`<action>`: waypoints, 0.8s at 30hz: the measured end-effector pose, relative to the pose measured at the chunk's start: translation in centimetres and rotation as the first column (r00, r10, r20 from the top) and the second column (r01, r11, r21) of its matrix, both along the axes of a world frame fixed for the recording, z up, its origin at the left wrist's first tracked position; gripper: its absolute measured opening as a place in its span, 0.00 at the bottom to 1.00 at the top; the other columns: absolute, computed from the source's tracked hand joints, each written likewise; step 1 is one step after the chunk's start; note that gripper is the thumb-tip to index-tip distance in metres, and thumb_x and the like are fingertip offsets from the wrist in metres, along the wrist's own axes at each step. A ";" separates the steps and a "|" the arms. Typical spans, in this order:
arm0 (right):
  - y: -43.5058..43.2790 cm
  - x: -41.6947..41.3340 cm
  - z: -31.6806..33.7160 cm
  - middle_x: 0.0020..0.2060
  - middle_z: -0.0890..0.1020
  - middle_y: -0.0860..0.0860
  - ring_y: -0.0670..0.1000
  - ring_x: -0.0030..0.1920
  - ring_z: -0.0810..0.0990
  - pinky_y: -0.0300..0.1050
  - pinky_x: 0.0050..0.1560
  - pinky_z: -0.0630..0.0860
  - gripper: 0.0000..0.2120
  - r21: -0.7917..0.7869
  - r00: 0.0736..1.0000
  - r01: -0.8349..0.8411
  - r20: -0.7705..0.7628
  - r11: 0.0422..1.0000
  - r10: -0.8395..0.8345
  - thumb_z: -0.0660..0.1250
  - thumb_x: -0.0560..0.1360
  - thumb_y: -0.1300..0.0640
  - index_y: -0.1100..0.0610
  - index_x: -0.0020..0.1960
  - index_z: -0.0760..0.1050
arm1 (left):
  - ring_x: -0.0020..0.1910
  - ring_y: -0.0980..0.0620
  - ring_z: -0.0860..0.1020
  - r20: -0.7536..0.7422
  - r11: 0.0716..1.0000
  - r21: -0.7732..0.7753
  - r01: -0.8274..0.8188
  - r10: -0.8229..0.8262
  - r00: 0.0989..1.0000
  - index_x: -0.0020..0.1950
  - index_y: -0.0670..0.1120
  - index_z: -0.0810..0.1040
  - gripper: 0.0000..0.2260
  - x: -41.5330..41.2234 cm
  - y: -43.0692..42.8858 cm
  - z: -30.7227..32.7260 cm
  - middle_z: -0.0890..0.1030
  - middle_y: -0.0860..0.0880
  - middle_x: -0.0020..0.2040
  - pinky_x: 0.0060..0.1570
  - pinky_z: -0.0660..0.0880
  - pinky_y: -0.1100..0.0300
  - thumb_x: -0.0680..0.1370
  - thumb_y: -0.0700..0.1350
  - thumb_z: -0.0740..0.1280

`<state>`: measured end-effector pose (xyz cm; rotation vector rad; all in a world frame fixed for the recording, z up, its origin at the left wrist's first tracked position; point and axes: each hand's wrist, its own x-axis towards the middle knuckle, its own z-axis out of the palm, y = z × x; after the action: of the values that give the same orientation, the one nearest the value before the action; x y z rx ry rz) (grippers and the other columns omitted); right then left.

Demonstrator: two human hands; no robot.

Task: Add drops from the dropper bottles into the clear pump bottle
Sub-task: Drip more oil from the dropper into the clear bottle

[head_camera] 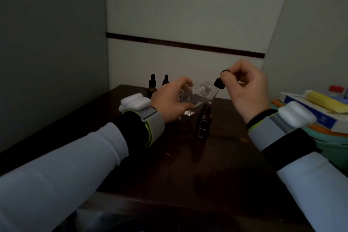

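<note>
My left hand [172, 98] grips the clear pump bottle [199, 95] and holds it tilted above the dark table, its open end turned to the right. My right hand [246, 88] pinches the rubber bulb of a black dropper cap [219, 83] right at that end of the clear bottle. The dropper's glass tube is not visible. An open amber dropper bottle [203, 124] stands on the table just below the clear bottle. Two capped amber dropper bottles [152, 85] [165, 80] stand at the back, partly hidden by my left hand.
The dark wooden table [178, 165] sits in a corner between a grey wall on the left and a white wall behind. At the right edge, boxes [310, 111], a yellow tube [323, 100] and teal containers [335, 143] are stacked close to my right wrist.
</note>
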<state>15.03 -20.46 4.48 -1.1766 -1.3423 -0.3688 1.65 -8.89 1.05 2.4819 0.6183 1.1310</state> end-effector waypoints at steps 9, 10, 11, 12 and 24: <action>0.0 -0.2 0.0 0.28 0.71 0.44 0.39 0.29 0.70 0.30 0.29 0.65 0.10 -0.012 0.999 -0.035 0.003 0.999 0.035 0.66 0.71 0.58 0.47 0.34 0.69 | 0.54 0.51 0.77 -0.003 1.000 0.003 0.001 -0.001 1.000 0.60 0.50 0.72 0.21 0.0 0.0 0.1 0.74 0.57 0.48 0.53 0.75 0.49 0.70 0.45 0.75; 0.0 -0.2 0.0 0.28 0.71 0.45 0.39 0.30 0.70 0.31 0.29 0.66 0.09 -0.016 0.999 -0.041 -0.002 0.999 0.041 0.65 0.71 0.57 0.47 0.34 0.69 | 0.54 0.51 0.77 -0.003 1.000 0.003 0.002 -0.002 1.000 0.60 0.51 0.72 0.21 0.0 0.0 0.0 0.74 0.58 0.48 0.53 0.75 0.49 0.70 0.45 0.75; 0.0 -0.2 0.0 0.28 0.71 0.44 0.38 0.30 0.70 0.31 0.29 0.66 0.09 -0.020 0.999 -0.042 -0.002 0.999 0.042 0.65 0.70 0.57 0.47 0.34 0.69 | 0.54 0.51 0.77 -0.003 1.000 0.004 0.003 -0.002 1.000 0.60 0.51 0.72 0.21 0.0 0.0 0.0 0.74 0.58 0.48 0.53 0.75 0.49 0.70 0.45 0.75; 0.0 -0.2 -0.1 0.28 0.71 0.44 0.38 0.29 0.69 0.31 0.29 0.66 0.10 -0.023 0.999 -0.038 0.003 0.999 0.038 0.65 0.70 0.57 0.47 0.33 0.69 | 0.54 0.51 0.77 -0.003 1.000 0.005 0.003 -0.003 1.000 0.60 0.51 0.72 0.21 0.0 0.0 0.0 0.74 0.58 0.48 0.53 0.76 0.49 0.70 0.45 0.75; -0.1 -0.2 0.1 0.28 0.72 0.42 0.38 0.30 0.71 0.28 0.31 0.65 0.10 0.027 1.000 -0.014 0.015 1.000 0.013 0.65 0.71 0.59 0.48 0.34 0.68 | 0.55 0.51 0.77 -0.008 1.000 -0.002 0.012 -0.012 1.000 0.60 0.50 0.72 0.21 -0.1 -0.4 0.1 0.74 0.57 0.49 0.54 0.75 0.48 0.70 0.44 0.75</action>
<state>14.78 -20.59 4.53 -1.1438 -1.3533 -0.3853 1.52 -9.25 1.16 2.4870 0.6060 1.1159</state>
